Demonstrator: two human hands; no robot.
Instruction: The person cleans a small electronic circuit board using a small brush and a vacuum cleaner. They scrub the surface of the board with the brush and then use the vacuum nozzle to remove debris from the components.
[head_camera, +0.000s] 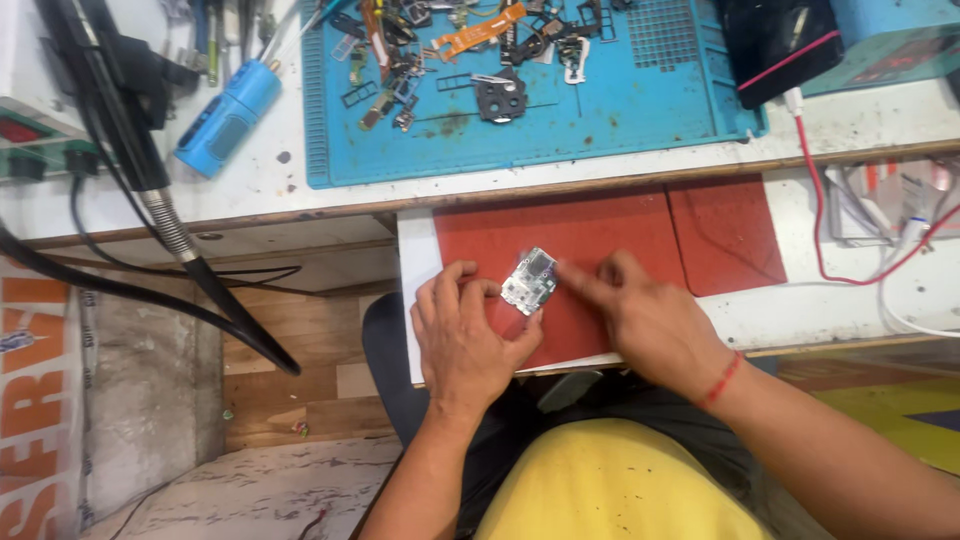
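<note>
My left hand (465, 335) grips a small silvery circuit board (529, 280) between thumb and fingers, just above a red mat (600, 235) on a pull-out shelf. My right hand (640, 315) reaches in from the right, its index fingertip touching the board's right edge. A red thread band circles my right wrist. The board's underside is hidden.
A blue work mat (600, 110) on the white bench holds several small phone parts and flex cables. A blue cylindrical tool (228, 118) lies at its left. Black hoses and cables (150, 170) hang on the left. A red cable (820, 200) trails at right.
</note>
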